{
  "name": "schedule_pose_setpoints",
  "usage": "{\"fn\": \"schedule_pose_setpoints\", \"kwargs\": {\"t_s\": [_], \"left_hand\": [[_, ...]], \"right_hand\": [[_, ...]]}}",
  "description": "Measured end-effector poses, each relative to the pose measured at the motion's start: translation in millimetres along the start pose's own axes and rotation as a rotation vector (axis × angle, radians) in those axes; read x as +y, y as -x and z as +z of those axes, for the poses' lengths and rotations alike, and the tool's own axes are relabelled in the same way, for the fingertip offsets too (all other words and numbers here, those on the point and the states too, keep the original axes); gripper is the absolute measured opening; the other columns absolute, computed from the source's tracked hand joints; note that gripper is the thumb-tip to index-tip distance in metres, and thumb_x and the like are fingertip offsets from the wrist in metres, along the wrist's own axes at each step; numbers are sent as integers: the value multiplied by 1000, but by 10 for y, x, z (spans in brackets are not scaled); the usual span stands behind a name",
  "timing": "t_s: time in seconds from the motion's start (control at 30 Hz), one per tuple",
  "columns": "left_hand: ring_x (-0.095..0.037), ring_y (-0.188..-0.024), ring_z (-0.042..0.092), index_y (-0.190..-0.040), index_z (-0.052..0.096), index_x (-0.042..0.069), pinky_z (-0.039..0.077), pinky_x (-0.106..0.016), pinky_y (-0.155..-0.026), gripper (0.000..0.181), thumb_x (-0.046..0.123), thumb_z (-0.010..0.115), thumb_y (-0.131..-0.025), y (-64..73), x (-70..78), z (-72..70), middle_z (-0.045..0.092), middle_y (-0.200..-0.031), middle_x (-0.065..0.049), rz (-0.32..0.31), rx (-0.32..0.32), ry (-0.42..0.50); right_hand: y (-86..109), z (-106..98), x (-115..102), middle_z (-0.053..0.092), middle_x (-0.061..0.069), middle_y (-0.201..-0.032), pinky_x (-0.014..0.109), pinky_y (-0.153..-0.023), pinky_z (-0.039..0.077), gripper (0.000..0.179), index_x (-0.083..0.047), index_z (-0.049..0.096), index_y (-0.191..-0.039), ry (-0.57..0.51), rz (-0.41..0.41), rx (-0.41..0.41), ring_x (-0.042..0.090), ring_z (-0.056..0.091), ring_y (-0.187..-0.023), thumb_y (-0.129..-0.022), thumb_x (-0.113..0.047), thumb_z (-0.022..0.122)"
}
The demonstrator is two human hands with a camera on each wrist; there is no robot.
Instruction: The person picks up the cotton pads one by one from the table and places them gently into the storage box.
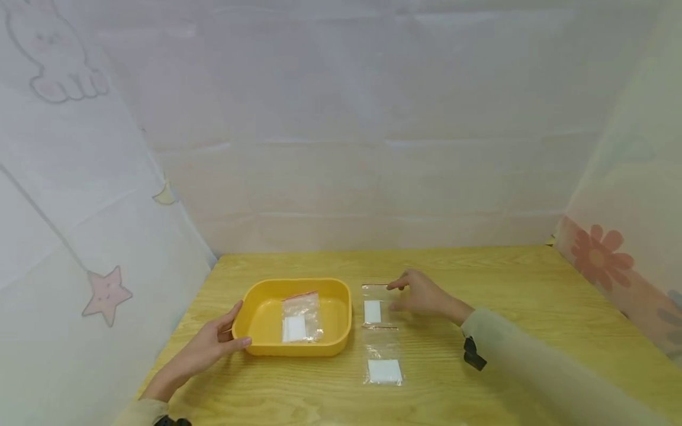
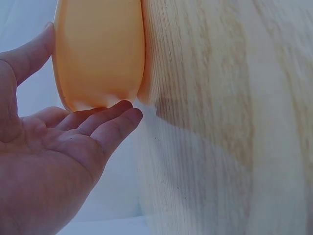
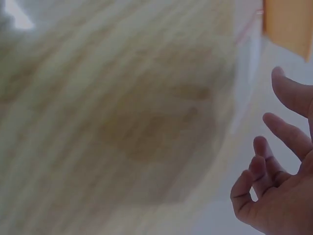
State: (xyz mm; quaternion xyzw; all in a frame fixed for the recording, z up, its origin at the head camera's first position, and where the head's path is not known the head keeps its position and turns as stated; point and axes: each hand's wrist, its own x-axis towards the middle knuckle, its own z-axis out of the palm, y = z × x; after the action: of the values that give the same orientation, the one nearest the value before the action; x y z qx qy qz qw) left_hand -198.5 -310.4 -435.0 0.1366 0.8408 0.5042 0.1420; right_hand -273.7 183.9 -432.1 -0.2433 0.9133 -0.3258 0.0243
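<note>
Two bags [image 1: 385, 371] lie on the counter [image 1: 298, 390] beside the yellow tub [image 1: 293, 349] my left fingers [image 2: 115, 131] grip; my right fingers [image 1: 400, 283], parted, empty, hover at the farther bag [image 1: 372, 312]: a reach, I judge, needing a pinch next.

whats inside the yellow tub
Inside the yellow tub lies at least one clear bag with a red top strip and white contents. Anything beneath the white contents is covered and cannot be seen.
</note>
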Motion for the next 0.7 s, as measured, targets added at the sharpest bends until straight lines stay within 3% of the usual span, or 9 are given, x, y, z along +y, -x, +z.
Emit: {"fn": "schedule_pose_setpoints", "kwargs": {"t_s": [0.2,0.37,0.53,0.7], "left_hand": [[-50,-144,40,-167,6,-2,53,-34,-102,95,23,72,-104,-6,16,-1,10,-169,-30,1,3,-6],[-51,-140,46,-167,4,-2,56,-33,-98,95,21,71,-104,-5,9,2,13,-167,-34,14,-17,22],[-52,-139,47,-167,3,-3,57,-34,-96,94,18,71,-104,3,10,2,11,-166,-36,30,-32,41],[-52,-140,46,-167,3,-2,57,-34,-97,95,18,71,-104,0,0,-14,11,-167,-35,30,-36,45]], "right_hand": [[62,144,153,56,8,-105,42,-77,37,47,-8,75,-132,156,2,23,24,47,-95,-92,-31,83],[88,138,260,55,6,-108,42,-74,35,48,-13,77,-131,269,-34,7,25,47,-97,-93,-41,82],[158,19,400,57,7,-111,43,-73,32,46,-13,77,-132,248,-22,-18,28,49,-100,-92,-34,84],[209,-27,486,58,11,-113,42,-73,32,52,-10,74,-136,233,-52,11,28,50,-101,-92,-36,84]]}}
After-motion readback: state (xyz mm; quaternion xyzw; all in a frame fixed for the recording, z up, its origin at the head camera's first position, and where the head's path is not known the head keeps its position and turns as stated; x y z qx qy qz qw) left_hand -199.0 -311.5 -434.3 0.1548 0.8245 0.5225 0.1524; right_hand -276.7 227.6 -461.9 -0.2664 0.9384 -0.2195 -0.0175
